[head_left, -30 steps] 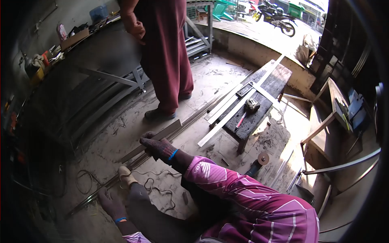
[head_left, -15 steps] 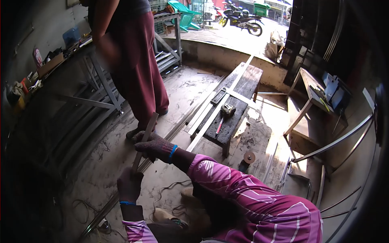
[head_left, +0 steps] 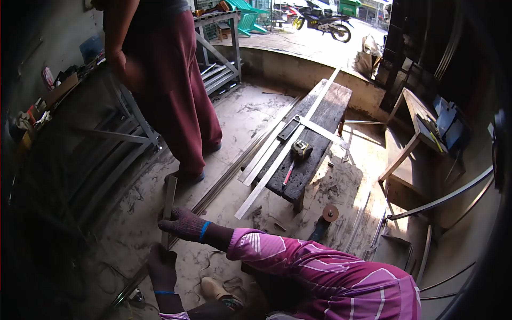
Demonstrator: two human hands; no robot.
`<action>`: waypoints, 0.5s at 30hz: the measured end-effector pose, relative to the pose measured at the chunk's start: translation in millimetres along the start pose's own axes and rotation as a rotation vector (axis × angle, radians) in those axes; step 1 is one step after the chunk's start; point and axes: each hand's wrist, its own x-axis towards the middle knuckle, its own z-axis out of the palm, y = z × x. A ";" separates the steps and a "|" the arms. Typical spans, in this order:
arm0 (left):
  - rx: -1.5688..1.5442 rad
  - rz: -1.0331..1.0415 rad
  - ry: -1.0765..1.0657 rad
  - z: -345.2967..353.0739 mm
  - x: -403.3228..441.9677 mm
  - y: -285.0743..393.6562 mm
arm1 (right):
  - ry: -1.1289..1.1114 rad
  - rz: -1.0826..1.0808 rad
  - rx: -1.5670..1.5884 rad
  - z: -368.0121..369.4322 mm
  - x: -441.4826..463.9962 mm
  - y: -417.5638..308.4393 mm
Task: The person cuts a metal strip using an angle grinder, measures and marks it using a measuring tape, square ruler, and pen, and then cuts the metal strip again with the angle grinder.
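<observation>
A short, flat metal bar (head_left: 170, 193) stands nearly upright at the lower left, held in both hands. My right hand (head_left: 185, 224), in a dark knitted glove with a blue cuff, is closed around its middle. Lower down, my left hand (head_left: 162, 266), gloved the same way, is closed at the bar's bottom end; its fingers are partly in shadow. To the right, a dark wooden bench (head_left: 320, 137) carries a long pale metal strip (head_left: 272, 175), a square (head_left: 321, 129), a tape measure (head_left: 301, 150) and a red-and-white marker (head_left: 288, 174).
Another person in maroon trousers (head_left: 184, 101) stands just ahead. Long metal lengths (head_left: 226, 180) lie on the floor beside the bench. An angle grinder with a brown disc (head_left: 330, 213) sits near my right sleeve. A wooden stand (head_left: 401, 154) with tools is at right, a cluttered workbench (head_left: 69, 90) at left.
Both hands and the bar have shifted left and down in view, and the bar is now more upright. The other person's arm has moved slightly left.
</observation>
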 end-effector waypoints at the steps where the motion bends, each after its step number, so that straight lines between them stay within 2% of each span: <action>1: 0.008 0.001 -0.009 1.2 -0.5 -5.6 | -0.005 -0.048 -0.029 2.9 -0.7 1.3; 4: -0.186 0.004 0.105 7.4 1.8 -5.2 | 0.024 -0.005 -0.064 7.4 -6.0 -16.6; 7: -0.333 0.074 -0.001 16.7 19.9 -8.0 | -0.075 0.089 -0.117 4.8 -12.3 -12.5; 8: -0.229 0.164 0.049 22.2 24.3 -2.6 | -0.001 -0.086 -0.169 12.7 -12.0 -6.7; 11: -0.049 0.249 0.076 20.9 26.3 5.5 | -0.054 0.027 -0.138 4.4 -10.8 -1.2; 12: -0.145 0.227 0.070 20.5 26.9 7.9 | -0.028 0.019 -0.160 6.6 -10.9 -6.7; 13: -0.236 0.203 0.058 19.6 27.4 11.5 | -0.085 0.102 -0.245 0.8 -12.1 -13.2; 15: -0.136 0.213 0.058 12.6 27.4 19.0 | -0.134 0.034 -0.326 -2.0 -6.3 -7.0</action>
